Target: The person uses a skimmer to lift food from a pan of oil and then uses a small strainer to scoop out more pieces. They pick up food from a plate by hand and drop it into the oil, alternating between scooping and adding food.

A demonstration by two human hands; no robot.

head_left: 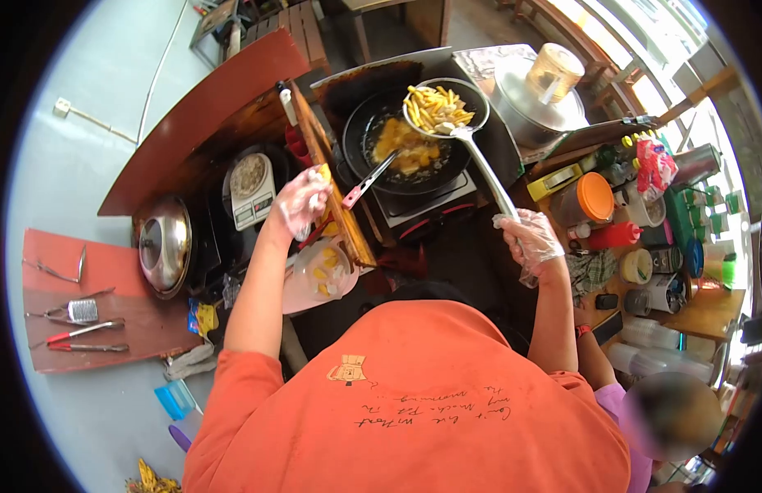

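My right hand (532,242), in a clear plastic glove, is closed around the long handle of a strainer (485,168). Its round basket, heaped with yellow fried strips (437,108), is above the far right side of a black wok (356,160). Golden pieces (410,148) are in bubbling oil in the wok. Tongs with a pink handle (358,195) lean on the wok's near left rim. My left hand (303,201), also gloved, is left of the wooden board, with its fingers closed on a small yellow-orange food piece (324,172). Below it is a pale bowl (341,278) with yellow pieces.
A wooden board (332,168) stands upright between the wok and a kitchen scale (251,201). A lidded metal pan (163,245) is at left. A large lidded pot (521,103) is beyond the strainer. Containers, including one with an orange lid (595,197), crowd the right. Another person (615,403) is at my right.
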